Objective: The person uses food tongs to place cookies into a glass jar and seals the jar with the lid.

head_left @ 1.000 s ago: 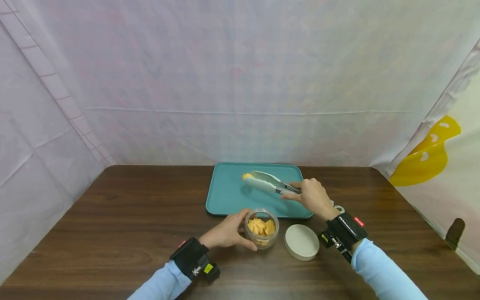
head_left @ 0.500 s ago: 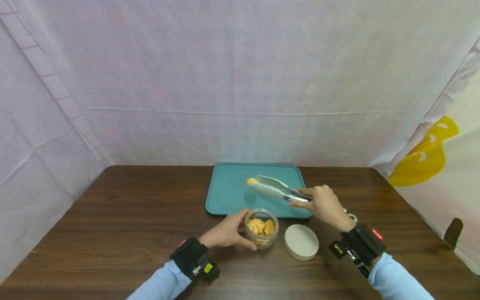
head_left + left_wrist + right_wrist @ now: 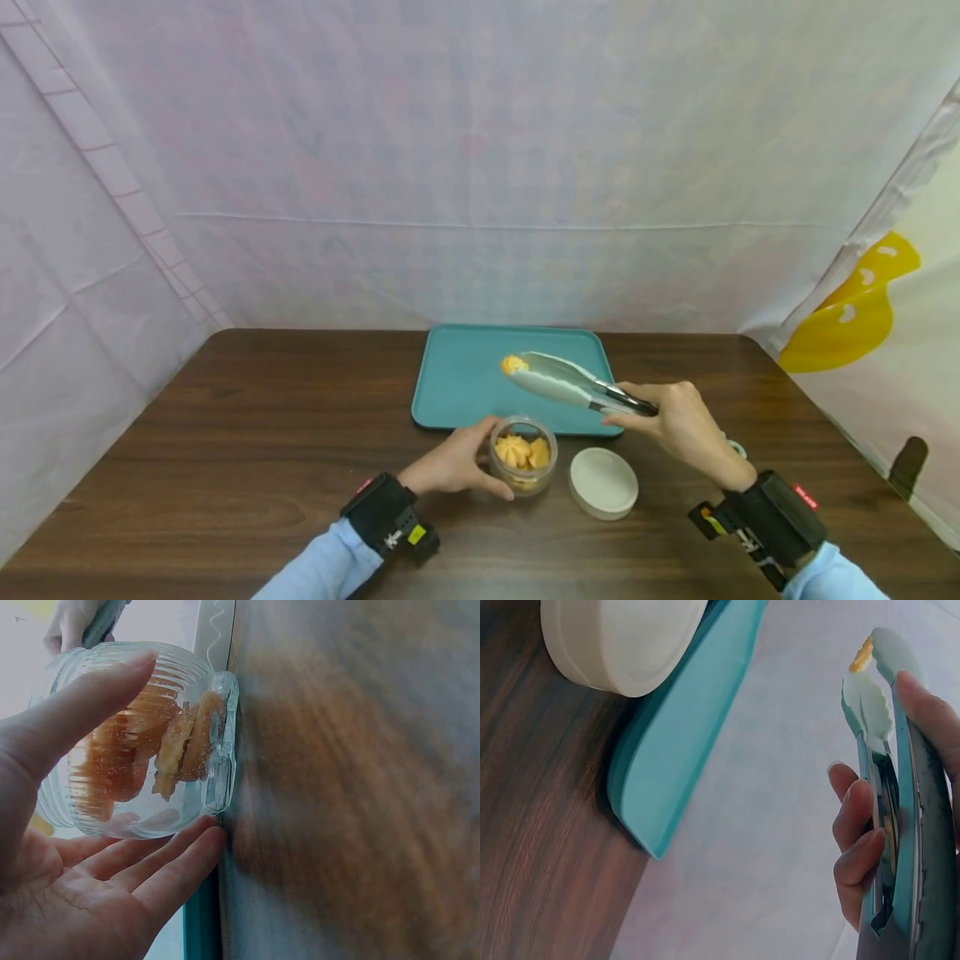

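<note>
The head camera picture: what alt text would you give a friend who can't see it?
A person's right hand holds tongs that pinch a yellow cookie above a teal tray, while the left hand curves around a clear jar of more cookies. A white lid lies beside the jar on a dark wooden table.

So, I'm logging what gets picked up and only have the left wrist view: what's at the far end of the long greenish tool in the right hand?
Observer: A small, ridged yellow piece, gripped between the ends of the metal tongs with pale-green ends.
Operator: Is the clear, round, ribbed jar that the left hand cups covered on top?
Observer: No, the head view shows its mouth open.
Operator: Then where's the lid?
Observer: The round off-white lid lies flat on the brown wood-grain table, right of the jar.
</note>
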Available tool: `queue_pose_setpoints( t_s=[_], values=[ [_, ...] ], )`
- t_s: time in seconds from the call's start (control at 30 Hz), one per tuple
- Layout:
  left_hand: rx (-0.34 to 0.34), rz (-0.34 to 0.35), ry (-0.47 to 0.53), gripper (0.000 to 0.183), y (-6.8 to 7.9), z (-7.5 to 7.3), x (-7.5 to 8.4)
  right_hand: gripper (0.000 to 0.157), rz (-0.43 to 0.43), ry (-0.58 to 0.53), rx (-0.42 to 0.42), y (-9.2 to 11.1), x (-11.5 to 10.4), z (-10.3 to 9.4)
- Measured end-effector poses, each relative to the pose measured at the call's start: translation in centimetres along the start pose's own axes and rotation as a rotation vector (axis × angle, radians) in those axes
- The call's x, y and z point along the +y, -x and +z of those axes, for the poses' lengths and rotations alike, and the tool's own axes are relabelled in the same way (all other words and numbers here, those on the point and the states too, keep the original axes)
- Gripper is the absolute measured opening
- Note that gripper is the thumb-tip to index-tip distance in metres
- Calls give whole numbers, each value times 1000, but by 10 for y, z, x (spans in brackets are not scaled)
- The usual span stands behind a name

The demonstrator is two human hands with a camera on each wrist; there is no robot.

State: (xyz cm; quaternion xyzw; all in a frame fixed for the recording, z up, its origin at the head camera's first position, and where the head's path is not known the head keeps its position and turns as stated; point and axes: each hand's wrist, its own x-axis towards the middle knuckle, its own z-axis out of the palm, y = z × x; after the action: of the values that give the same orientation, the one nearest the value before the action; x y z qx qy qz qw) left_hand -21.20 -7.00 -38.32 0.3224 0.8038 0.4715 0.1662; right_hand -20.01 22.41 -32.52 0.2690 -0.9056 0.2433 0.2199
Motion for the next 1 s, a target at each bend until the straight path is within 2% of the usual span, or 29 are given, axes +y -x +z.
queue_pose_setpoints(
  t_s=[0.3, 0.53, 1.0],
  values=[
    [12, 5, -26, 75, -1, 1, 0, 43, -22, -59, -1, 15, -5, -11],
    [12, 8, -41, 75, 0, 1, -1, 44, -84, -76, 30, 23, -7, -16],
    [23, 16, -65, 75, 0, 1, 0, 43, -152, -84, 4, 37, -3, -12]
  ],
)
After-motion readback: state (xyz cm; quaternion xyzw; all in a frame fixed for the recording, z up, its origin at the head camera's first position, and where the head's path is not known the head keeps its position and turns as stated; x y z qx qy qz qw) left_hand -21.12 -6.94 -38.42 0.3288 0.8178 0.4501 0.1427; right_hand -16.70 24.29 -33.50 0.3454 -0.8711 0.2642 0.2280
